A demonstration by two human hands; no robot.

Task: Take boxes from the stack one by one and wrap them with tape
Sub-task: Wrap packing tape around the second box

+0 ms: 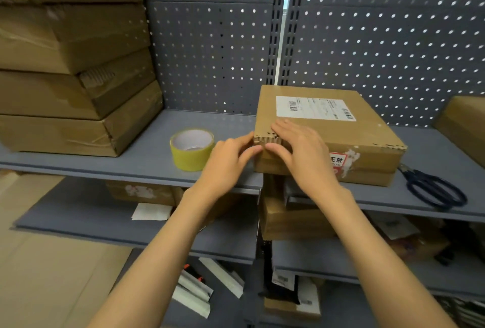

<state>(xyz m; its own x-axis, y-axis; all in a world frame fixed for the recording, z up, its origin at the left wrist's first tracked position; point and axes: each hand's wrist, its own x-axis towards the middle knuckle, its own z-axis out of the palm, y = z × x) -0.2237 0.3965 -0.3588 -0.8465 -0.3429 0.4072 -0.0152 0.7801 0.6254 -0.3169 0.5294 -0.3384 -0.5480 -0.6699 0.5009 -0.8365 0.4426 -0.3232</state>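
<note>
Left of the tape roll (191, 148) rises the stack (70, 65), then the left hand (228, 165) and right hand (301, 149) press with straight fingers on the near-left corner of the shelved box (322, 128), which looks stiff, light, best held by its edges.

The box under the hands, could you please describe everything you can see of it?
The box is flat brown corrugated cardboard, lying level on the grey shelf, closed. A white shipping label sits on top; a torn red-and-white sticker marks its front side. The near top edge is frayed. The left hand touches its front left corner and the right hand rests over that edge.
</note>
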